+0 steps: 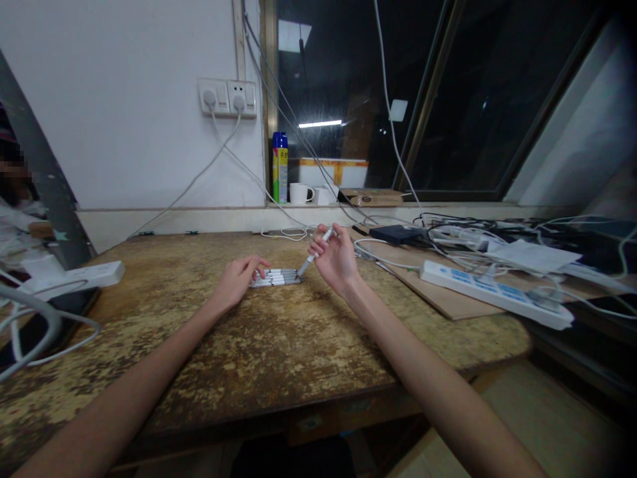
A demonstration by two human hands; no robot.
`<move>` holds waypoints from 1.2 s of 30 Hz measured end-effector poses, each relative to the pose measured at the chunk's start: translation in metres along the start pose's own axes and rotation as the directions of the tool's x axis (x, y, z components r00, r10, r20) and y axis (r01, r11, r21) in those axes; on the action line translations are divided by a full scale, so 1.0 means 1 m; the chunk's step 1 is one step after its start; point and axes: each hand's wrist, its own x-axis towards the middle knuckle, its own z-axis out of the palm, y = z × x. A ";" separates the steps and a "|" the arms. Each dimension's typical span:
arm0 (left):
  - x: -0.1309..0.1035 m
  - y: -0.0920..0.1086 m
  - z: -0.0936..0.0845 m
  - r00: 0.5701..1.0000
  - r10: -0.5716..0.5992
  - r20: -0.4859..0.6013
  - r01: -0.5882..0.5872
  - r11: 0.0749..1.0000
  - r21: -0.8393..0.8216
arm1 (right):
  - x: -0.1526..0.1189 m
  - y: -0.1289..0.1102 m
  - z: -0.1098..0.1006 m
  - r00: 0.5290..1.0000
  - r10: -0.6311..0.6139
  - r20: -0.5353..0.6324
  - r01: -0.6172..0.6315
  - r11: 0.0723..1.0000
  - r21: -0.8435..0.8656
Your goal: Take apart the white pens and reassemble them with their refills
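Several white pens (279, 277) lie side by side in a row on the worn wooden table. My left hand (239, 280) rests at the row's left end, its fingers bent over the pen ends and touching them. Just right of the row, my right hand (336, 257) is raised with its palm turned up, fingers closed on one white pen (316, 253). That pen slants, its lower grey end near the right ends of the row.
The table (279, 345) has a peeling surface. At the right are a brown board (448, 302), a power strip (497, 292), a dark box (397, 234) and tangled cables. Another power strip (99, 273) sits at the left. A spray can (280, 169) and mug (300, 193) stand on the sill.
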 end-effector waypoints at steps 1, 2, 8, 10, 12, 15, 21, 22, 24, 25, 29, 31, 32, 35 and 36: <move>0.000 -0.001 0.000 1.000 0.003 0.000 -0.003 1.000 -0.001 | 0.000 0.000 0.000 1.000 0.000 0.002 0.000 1.000 -0.004; 0.000 -0.001 0.000 1.000 0.007 0.000 -0.007 1.000 -0.002 | 0.000 0.000 0.000 1.000 -0.002 0.004 0.002 1.000 -0.003; 0.000 0.002 0.000 1.000 -0.004 -0.004 0.004 1.000 -0.002 | 0.000 0.000 0.000 1.000 -0.004 0.017 0.003 0.998 0.059; 0.000 0.003 0.000 1.000 -0.001 -0.003 0.001 1.000 -0.004 | 0.000 -0.001 0.000 1.000 -0.007 0.028 0.006 0.999 0.048; -0.001 0.004 0.000 1.000 0.000 -0.003 0.000 1.000 -0.006 | -0.001 -0.001 -0.001 0.999 -0.014 0.032 0.014 1.000 0.022; -0.001 0.005 0.000 1.000 0.001 -0.005 -0.001 1.000 -0.017 | -0.001 -0.001 0.000 0.999 -0.015 0.032 0.016 1.000 -0.021; 0.000 0.010 0.000 1.000 -0.002 -0.002 0.002 0.996 -0.086 | 0.002 0.007 0.004 0.996 -0.037 0.086 0.041 0.998 -0.045; 0.000 0.011 0.000 1.000 0.001 -0.003 -0.001 0.995 -0.102 | 0.002 0.010 0.004 0.995 -0.049 0.084 0.056 0.995 -0.086; 0.001 0.014 0.001 1.000 0.010 -0.001 -0.010 0.989 -0.147 | 0.002 0.015 0.005 0.995 -0.077 0.069 0.090 0.972 -0.216; 0.001 0.015 0.001 1.000 0.015 0.000 -0.015 0.985 -0.173 | 0.001 0.017 0.004 0.994 -0.087 0.071 0.104 0.953 -0.286; 0.000 0.020 0.001 0.999 0.042 0.006 -0.038 0.961 -0.273 | -0.002 0.023 0.000 0.986 -0.073 0.149 0.139 0.854 -0.501; 0.000 0.021 0.001 0.998 0.056 0.008 -0.051 0.945 -0.322 | -0.004 0.025 -0.003 0.977 -0.069 0.201 0.175 0.798 -0.577; -0.001 0.022 0.002 0.998 0.061 0.010 -0.054 0.938 -0.343 | -0.004 0.026 -0.004 0.971 -0.064 0.230 0.195 0.770 -0.607; -0.001 0.024 0.002 0.997 0.072 0.020 -0.060 0.934 -0.353 | -0.005 0.031 -0.007 0.946 -0.004 0.324 0.231 0.709 -0.666; -0.001 0.025 0.002 0.997 0.075 0.027 -0.061 0.940 -0.336 | -0.005 0.032 -0.008 0.937 0.023 0.347 0.234 0.698 -0.677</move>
